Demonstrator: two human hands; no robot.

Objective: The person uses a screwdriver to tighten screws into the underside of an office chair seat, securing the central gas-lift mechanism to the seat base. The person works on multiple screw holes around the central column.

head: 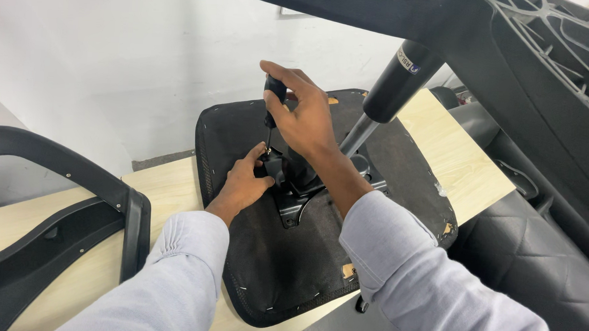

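Note:
An upturned chair seat (270,264), covered in black fabric, lies on a light wooden table (453,159). A black metal mechanism plate (292,208) sits at its middle, with a gas cylinder (394,84) rising from it to the star base (532,37) overhead. My right hand (303,116) grips the black handle of a screwdriver (272,98), held upright with its tip down at the plate. My left hand (244,183) rests on the seat, its fingers touching the plate right by the screwdriver's tip.
A black plastic chair back frame (54,221) lies on the table at the left. A black padded seat (536,242) stands beyond the table's right edge. A white wall runs behind.

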